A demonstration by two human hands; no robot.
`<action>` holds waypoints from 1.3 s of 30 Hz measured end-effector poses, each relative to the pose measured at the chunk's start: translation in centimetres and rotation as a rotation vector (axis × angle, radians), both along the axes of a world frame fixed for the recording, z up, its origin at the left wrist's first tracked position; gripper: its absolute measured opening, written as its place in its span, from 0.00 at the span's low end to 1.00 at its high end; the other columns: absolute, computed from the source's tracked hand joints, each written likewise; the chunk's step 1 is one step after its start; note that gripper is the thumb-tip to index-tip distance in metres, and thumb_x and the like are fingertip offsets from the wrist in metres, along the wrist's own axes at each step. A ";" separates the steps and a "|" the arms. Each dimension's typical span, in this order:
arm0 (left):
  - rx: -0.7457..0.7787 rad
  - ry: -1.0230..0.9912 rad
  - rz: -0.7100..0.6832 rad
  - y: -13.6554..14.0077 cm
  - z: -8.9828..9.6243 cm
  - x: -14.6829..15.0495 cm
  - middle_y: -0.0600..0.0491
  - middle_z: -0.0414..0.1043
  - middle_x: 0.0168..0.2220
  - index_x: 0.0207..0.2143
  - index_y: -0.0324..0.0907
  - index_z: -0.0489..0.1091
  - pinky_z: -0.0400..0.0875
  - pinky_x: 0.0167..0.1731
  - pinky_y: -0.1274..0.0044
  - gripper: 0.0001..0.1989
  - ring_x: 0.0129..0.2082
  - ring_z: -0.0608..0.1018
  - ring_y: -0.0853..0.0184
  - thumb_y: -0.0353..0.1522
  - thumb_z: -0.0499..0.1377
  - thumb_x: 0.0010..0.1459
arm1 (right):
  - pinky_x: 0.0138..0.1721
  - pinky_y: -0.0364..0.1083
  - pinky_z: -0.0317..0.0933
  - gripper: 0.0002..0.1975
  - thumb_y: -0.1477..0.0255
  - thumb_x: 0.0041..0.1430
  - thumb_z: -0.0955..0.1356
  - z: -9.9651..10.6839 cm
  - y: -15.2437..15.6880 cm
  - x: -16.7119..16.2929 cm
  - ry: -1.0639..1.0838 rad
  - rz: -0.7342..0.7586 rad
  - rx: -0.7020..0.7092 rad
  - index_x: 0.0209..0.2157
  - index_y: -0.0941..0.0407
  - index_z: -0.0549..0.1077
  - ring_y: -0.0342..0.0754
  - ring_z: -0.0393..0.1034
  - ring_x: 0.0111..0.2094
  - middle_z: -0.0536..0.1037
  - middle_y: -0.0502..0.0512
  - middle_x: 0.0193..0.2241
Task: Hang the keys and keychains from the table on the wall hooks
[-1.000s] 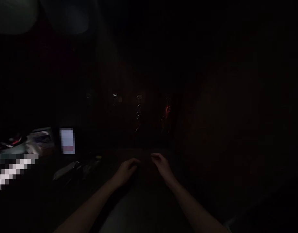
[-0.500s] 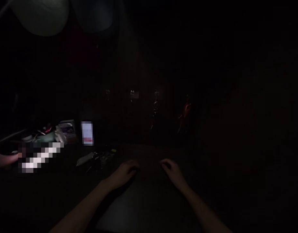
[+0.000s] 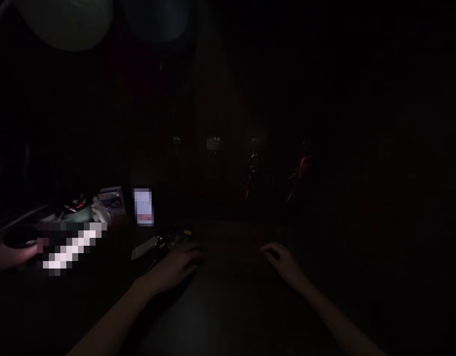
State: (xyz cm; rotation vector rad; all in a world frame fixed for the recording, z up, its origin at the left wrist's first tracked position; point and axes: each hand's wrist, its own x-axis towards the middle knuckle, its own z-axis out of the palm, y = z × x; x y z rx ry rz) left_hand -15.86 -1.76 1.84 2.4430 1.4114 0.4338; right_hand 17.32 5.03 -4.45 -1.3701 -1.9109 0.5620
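Observation:
The scene is very dark. My left hand (image 3: pixel 181 262) is low over the dark table surface (image 3: pixel 198 316), its fingers partly spread and nothing visible in them. It overlaps the near right side of a small pile of items (image 3: pixel 157 244), with a pale flat piece at one end and a yellow-green bit at the other. Further right, my right hand (image 3: pixel 283 259) is curled, with thumb and finger tips close together. Whatever may be between those tips is too dark to make out.
At the left edge another person's hand (image 3: pixel 13 254) is beside a bright blurred-out strip (image 3: pixel 74 247). A lit phone-like screen (image 3: pixel 143 206) stands behind the pile, near a small box (image 3: pixel 113 203). Small metal clips (image 3: pixel 216 141) and a reddish hanging item (image 3: pixel 301 168) show at the back.
The view has shifted, so the surroundings appear further right. My left hand has moved left towards the pile and its fingers look more spread. My right hand keeps its curled shape.

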 end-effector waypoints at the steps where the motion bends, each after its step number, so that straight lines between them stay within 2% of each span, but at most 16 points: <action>1: 0.007 0.008 0.023 0.2 0.1 -0.9 0.52 0.63 0.57 0.48 0.49 0.67 0.60 0.54 0.69 0.17 0.55 0.66 0.62 0.29 0.54 0.56 | 0.45 0.52 0.59 0.10 0.65 0.51 0.63 0.1 0.1 0.0 -0.013 0.012 -0.010 0.29 0.52 0.74 0.52 0.68 0.40 0.76 0.54 0.33; 6: 0.067 0.112 0.149 1.3 -0.3 -4.5 0.49 0.60 0.59 0.55 0.47 0.60 0.60 0.53 0.66 0.21 0.56 0.65 0.59 0.35 0.52 0.59 | 0.45 0.50 0.60 0.10 0.64 0.49 0.64 0.7 0.5 0.1 0.027 0.031 -0.097 0.29 0.53 0.74 0.52 0.69 0.40 0.76 0.54 0.34; 9: 0.118 0.171 0.139 1.5 -1.1 -5.2 0.48 0.60 0.59 0.57 0.49 0.57 0.54 0.55 0.59 0.24 0.56 0.65 0.56 0.40 0.51 0.59 | 0.44 0.50 0.61 0.12 0.62 0.48 0.64 1.1 0.6 -0.3 0.081 0.004 -0.139 0.28 0.53 0.74 0.53 0.71 0.39 0.77 0.54 0.33; 11: 0.146 0.166 0.092 1.5 -1.6 -4.9 0.48 0.59 0.59 0.59 0.51 0.54 0.50 0.57 0.57 0.26 0.58 0.63 0.56 0.41 0.52 0.58 | 0.42 0.51 0.62 0.12 0.61 0.47 0.64 1.5 0.6 -1.0 0.115 -0.038 -0.158 0.28 0.54 0.74 0.53 0.71 0.37 0.77 0.54 0.32; 15: 0.123 0.139 0.037 1.3 -2.2 -3.5 0.49 0.58 0.60 0.60 0.53 0.50 0.50 0.56 0.54 0.29 0.60 0.59 0.54 0.40 0.55 0.57 | 0.39 0.50 0.63 0.12 0.62 0.48 0.64 2.5 0.0 -3.0 0.153 -0.078 -0.171 0.28 0.53 0.74 0.53 0.72 0.36 0.78 0.53 0.31; 21: 0.130 0.087 -0.072 1.4 -2.7 -1.7 0.50 0.57 0.60 0.61 0.55 0.47 0.51 0.56 0.55 0.32 0.60 0.59 0.55 0.39 0.56 0.56 | 0.41 0.49 0.62 0.07 0.69 0.52 0.64 4.6 -1.1 -8.1 0.129 0.057 -0.147 0.29 0.53 0.74 0.50 0.72 0.37 0.78 0.51 0.32; 25: 0.196 0.061 -0.126 2.0 -3.2 -1.5 0.50 0.55 0.61 0.59 0.54 0.52 0.48 0.58 0.57 0.28 0.59 0.61 0.59 0.40 0.54 0.58 | 0.44 0.47 0.60 0.09 0.73 0.54 0.63 5.2 -1.1 -11.8 0.084 0.106 -0.067 0.33 0.53 0.74 0.48 0.70 0.40 0.77 0.52 0.36; 29: 0.292 0.036 0.078 3.4 -3.3 -2.6 0.46 0.62 0.57 0.56 0.46 0.59 0.48 0.58 0.55 0.22 0.57 0.64 0.57 0.40 0.51 0.60 | 0.46 0.49 0.57 0.10 0.76 0.56 0.62 4.3 -1.1 -14.3 -0.043 0.157 0.039 0.36 0.53 0.74 0.48 0.67 0.43 0.76 0.52 0.37; 32: 0.283 0.061 0.195 4.4 -3.0 -3.6 0.45 0.68 0.53 0.53 0.43 0.63 0.47 0.56 0.52 0.20 0.55 0.66 0.54 0.39 0.51 0.60 | 0.46 0.50 0.56 0.11 0.78 0.57 0.62 2.7 -0.8 -14.6 -0.119 0.157 0.088 0.35 0.52 0.74 0.48 0.67 0.43 0.76 0.52 0.38; 35: 0.254 0.058 0.172 4.9 -2.8 -3.8 0.47 0.69 0.52 0.51 0.45 0.65 0.45 0.56 0.50 0.19 0.55 0.66 0.54 0.41 0.50 0.60 | 0.45 0.50 0.56 0.11 0.78 0.57 0.61 1.4 -0.2 -14.0 -0.126 0.117 0.105 0.35 0.53 0.74 0.49 0.67 0.42 0.76 0.53 0.37; 39: 0.216 0.007 0.044 4.7 -2.9 -2.2 0.50 0.68 0.53 0.52 0.49 0.63 0.42 0.57 0.50 0.19 0.55 0.66 0.58 0.41 0.49 0.61 | 0.44 0.50 0.57 0.11 0.77 0.58 0.60 0.8 0.5 -13.2 -0.099 0.058 0.129 0.36 0.53 0.73 0.49 0.67 0.42 0.76 0.54 0.37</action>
